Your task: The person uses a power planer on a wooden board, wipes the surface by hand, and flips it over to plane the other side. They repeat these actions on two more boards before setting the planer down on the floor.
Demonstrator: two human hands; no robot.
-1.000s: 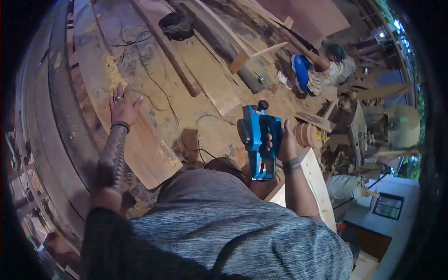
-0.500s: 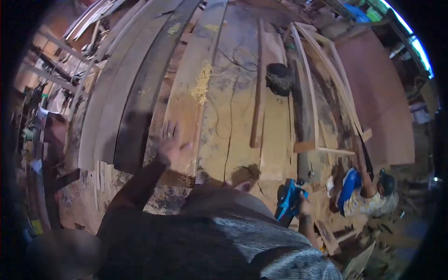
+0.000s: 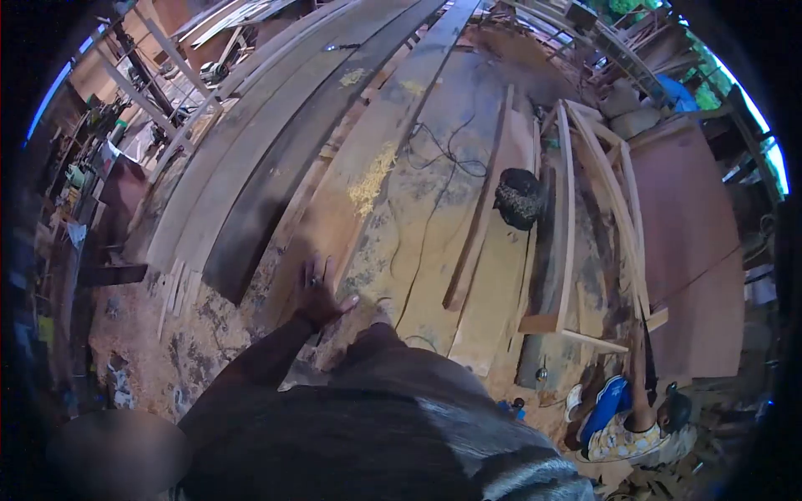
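Observation:
My left hand (image 3: 320, 296) lies on the near end of a long plank (image 3: 334, 219), palm down, with its fingers spread. A ring shows on one finger. Yellow wood shavings (image 3: 370, 179) are heaped farther along this plank. My right hand is hidden behind my body. Just past my shirt pokes a small blue and black part (image 3: 515, 408), apparently of the power tool seen there earlier; the rest of the tool is covered.
Long boards (image 3: 242, 125) lie side by side at the left. A dark, shaggy bundle (image 3: 519, 199) rests right of centre, beside a wooden frame (image 3: 566, 217). Cords (image 3: 447, 159) cross the dusty floor. At the lower right, a person (image 3: 622, 422) sits near a reddish sheet (image 3: 689, 250).
My view has turned and shifted, and my left hand stays spread on the plank's near end. My right hand, earlier gripping the blue power tool, has gone out of sight behind my body.

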